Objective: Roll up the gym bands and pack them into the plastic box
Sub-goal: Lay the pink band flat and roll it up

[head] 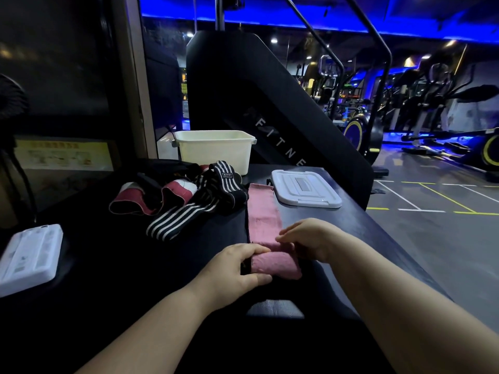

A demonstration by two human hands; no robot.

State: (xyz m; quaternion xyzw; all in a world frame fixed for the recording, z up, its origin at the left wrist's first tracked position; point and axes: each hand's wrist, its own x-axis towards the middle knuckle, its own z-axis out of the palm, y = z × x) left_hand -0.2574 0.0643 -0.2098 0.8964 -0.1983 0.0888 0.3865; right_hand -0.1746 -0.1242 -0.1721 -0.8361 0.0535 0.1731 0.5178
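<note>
Band (263, 211), half-rolled, pinched by left hand (235, 268) and right hand (310, 238) near table's (351, 220) right edge.

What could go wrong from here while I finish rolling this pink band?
The pink fabric band is rolled only at its near end, held by the left hand and right hand; the roll could skew or loosen.
Its far end lies beside the white plastic lid near the black table edge; pulling may nudge it.
The black-and-white striped elastic band lies close and could snag.
</note>
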